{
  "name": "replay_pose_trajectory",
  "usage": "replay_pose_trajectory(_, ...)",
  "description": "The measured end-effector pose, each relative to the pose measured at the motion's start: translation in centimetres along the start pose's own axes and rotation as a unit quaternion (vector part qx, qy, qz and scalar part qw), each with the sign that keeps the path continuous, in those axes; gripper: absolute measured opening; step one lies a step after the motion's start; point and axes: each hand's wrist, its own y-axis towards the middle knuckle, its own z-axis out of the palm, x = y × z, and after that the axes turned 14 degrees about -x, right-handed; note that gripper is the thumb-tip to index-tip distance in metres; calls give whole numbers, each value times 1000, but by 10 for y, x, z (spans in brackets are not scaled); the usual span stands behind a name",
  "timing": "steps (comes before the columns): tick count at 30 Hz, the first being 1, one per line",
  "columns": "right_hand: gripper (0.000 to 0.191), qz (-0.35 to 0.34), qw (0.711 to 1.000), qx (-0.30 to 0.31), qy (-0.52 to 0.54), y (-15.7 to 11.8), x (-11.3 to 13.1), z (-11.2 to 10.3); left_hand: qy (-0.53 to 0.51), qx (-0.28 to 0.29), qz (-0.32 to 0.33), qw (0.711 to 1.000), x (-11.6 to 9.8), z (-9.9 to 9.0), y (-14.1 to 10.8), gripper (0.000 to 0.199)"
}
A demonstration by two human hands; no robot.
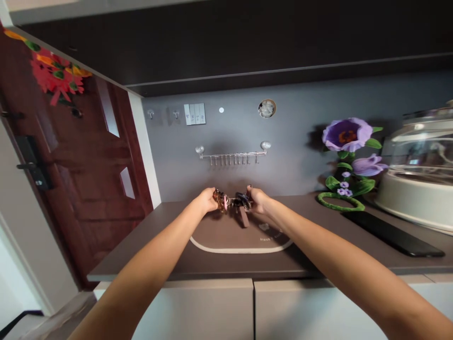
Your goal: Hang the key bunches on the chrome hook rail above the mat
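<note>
Above a brown oval mat (212,243) with a pale rim, I hold a bunch of keys with trinkets (234,202) between both hands. My left hand (208,199) is closed on its left end, where brown and pink pieces show. On the other side, my right hand (257,200) grips the end with dark, shiny pieces. A flat brownish-pink tag (244,217) hangs down near the right fingers. The single pieces in the bunch are small and partly blurred. Behind the hands, a metal rail with several hooks (233,155) is fixed to the grey wall.
To the right, a purple flower ornament (347,137) stands by a black flat slab (392,232) and a white appliance with a clear cover (417,193). A dark shelf (226,47) overhangs the counter (166,255). At left is a reddish-brown door (95,189).
</note>
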Motion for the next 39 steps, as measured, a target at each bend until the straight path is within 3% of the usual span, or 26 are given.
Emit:
replay_pose_trajectory(2,17,18,997,-58,-49,-7,-3,-19,67,-6,-20,998,2,-18,-7,21)
replay_pose_trajectory(5,12,-74,981,-94,-156,-10,-2,-45,170,-10,76,982,0,-37,-13,2)
replay_pose_trajectory(8,13,-211,921,-146,-294,-12,-3,-65,253,-39,212,943,1,-51,-12,18)
replay_pose_trajectory(11,13,-259,882,-151,-363,-17,-8,-75,306,-31,280,910,5,-61,-11,27)
replay_pose_trajectory(17,38,-244,916,-137,-287,-32,-12,-78,322,71,241,913,5,-80,-23,46)
replay_pose_trajectory(21,28,-310,900,-146,-271,-45,-6,-66,297,87,275,910,-5,-80,-40,46)
replay_pose_trajectory(23,22,-336,902,-104,-251,-57,-3,-53,258,108,296,913,-9,-75,-52,38)
replay_pose_trajectory(26,20,-281,939,44,-196,-77,0,-28,182,142,273,934,-10,-62,-68,7)
replay_pose_trajectory(28,22,-221,955,144,-137,-87,-1,-11,146,161,240,946,-5,-56,-75,25)
replay_pose_trajectory(30,49,-149,962,208,-96,-92,-7,4,108,183,205,956,4,-52,-77,47)
replay_pose_trajectory(31,60,-122,964,223,-78,-92,-11,9,98,194,182,959,9,-52,-77,53)
replay_pose_trajectory(34,66,-57,965,251,-38,-87,-27,19,83,216,116,966,26,-56,-73,61)
replay_pose_trajectory(39,65,-33,969,243,21,-83,-43,17,80,220,57,971,44,-65,-68,63)
